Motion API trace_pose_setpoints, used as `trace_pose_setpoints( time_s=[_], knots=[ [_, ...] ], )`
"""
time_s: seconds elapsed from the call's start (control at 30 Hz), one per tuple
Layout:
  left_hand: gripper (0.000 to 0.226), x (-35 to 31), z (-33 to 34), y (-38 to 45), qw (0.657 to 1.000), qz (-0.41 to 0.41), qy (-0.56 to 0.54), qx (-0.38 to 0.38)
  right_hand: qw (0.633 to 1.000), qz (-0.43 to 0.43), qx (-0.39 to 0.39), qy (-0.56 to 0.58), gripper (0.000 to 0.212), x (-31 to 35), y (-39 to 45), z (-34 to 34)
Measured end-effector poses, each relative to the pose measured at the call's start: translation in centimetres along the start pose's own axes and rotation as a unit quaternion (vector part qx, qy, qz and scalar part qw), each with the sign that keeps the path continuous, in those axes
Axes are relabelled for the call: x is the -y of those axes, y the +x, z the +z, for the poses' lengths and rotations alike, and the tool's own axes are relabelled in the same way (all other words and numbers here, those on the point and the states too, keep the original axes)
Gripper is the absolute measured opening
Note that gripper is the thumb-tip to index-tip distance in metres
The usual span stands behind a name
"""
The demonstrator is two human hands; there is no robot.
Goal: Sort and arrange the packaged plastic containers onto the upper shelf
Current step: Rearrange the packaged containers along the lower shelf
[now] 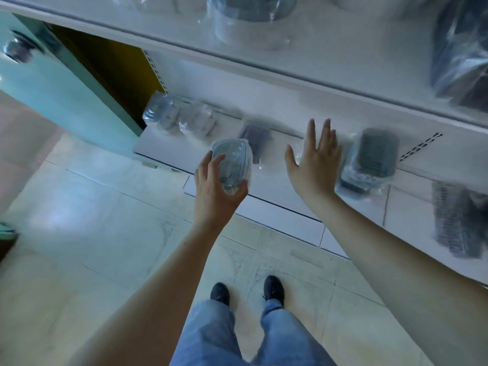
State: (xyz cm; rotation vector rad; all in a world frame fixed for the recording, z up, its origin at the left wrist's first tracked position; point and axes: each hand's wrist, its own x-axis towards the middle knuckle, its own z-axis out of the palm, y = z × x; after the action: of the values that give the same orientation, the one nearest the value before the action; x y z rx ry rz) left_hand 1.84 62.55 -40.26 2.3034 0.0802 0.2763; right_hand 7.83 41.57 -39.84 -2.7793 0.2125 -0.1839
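Note:
My left hand [215,188] grips a clear plastic container pack [232,162] wrapped in film, held above the front edge of the lower shelf [163,146]. My right hand [315,159] hovers flat with fingers spread over the same shelf, just left of a bagged pack with dark lids [369,159]; a bit of clear film shows under its fingers. Two clear bagged packs [161,112] [196,121] and a dark flat pack [254,136] lie further back left. The upper shelf [330,64] holds a round wrapped container [248,19] and a dark bagged pack [462,54].
A stack of dark ribbed trays [459,220] lies on the lower shelf at the right. A pale green cabinet [52,80] stands at the left. Tiled floor [92,220] spreads below, with my legs and black shoes [247,291] close to the shelf base.

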Motion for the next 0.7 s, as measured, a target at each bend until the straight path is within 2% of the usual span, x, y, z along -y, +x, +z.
trace_pose_setpoints(
  time_s=[0.13,0.27,0.5,0.7],
  knots=[
    [0.077,3.9,-3.8,3.4,1.0,-0.006,0.016,-0.01,0.996,-0.059,-0.003,0.07,0.075,6.9,1.0,0.8],
    [0.079,9.7,-7.2,7.9,1.0,-0.011,0.022,0.005,0.994,-0.083,0.002,0.077,0.07,13.0,2.8,3.4],
    [0.077,20.5,-10.4,17.0,0.999,0.007,0.017,0.051,0.997,0.0,0.047,0.056,0.071,21.7,4.9,10.4],
    [0.077,26.4,-10.1,24.8,0.994,0.025,0.063,0.081,0.995,0.039,0.037,0.078,0.067,25.2,5.4,14.4]
  ],
)
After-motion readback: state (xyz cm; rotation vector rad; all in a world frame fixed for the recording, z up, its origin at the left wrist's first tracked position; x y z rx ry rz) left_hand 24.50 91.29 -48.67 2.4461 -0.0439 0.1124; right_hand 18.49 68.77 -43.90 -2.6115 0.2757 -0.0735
